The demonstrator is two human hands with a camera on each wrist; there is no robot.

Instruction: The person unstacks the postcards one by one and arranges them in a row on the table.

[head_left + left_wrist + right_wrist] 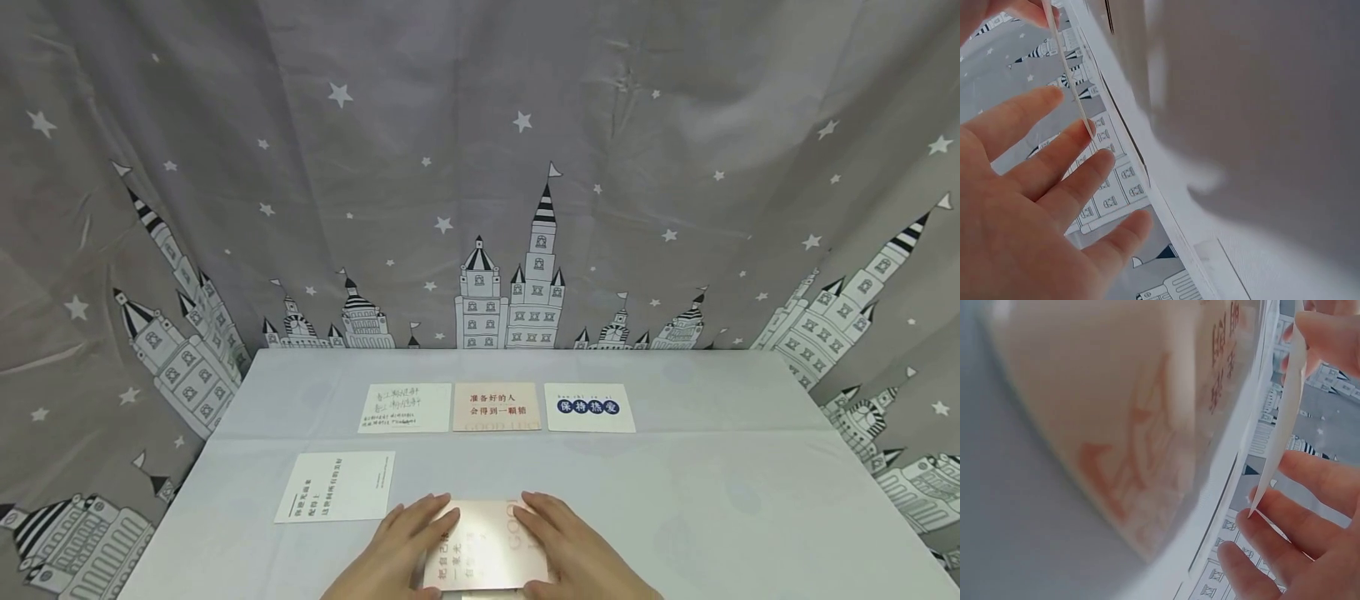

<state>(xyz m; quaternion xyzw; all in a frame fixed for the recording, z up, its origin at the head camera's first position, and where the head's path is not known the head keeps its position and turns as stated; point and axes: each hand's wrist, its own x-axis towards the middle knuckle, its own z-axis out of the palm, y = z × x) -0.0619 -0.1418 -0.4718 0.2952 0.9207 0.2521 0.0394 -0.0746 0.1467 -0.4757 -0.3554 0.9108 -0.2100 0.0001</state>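
Observation:
A pale pink card [491, 550] with red print is held in front of me by its two sides. My left hand [397, 550] grips its left edge, fingertips on top and the thumb at the near corner. Opposite it, my right hand [581, 554] holds the right edge the same way. The wrist views show the held card [1288, 412] edge-on, raised off the table and slightly bowed. Beneath it, another card with orange print [1110, 431] fills much of the right wrist view; only a sliver appears in the head view.
Across the back of the white table [697, 500] lie a handwritten white card [405, 408], a pink card with red text [497, 407] and a white card with blue circles [590, 408]. A white card with dark text [337, 487] lies front left. A grey castle-print curtain [480, 125] hangs behind.

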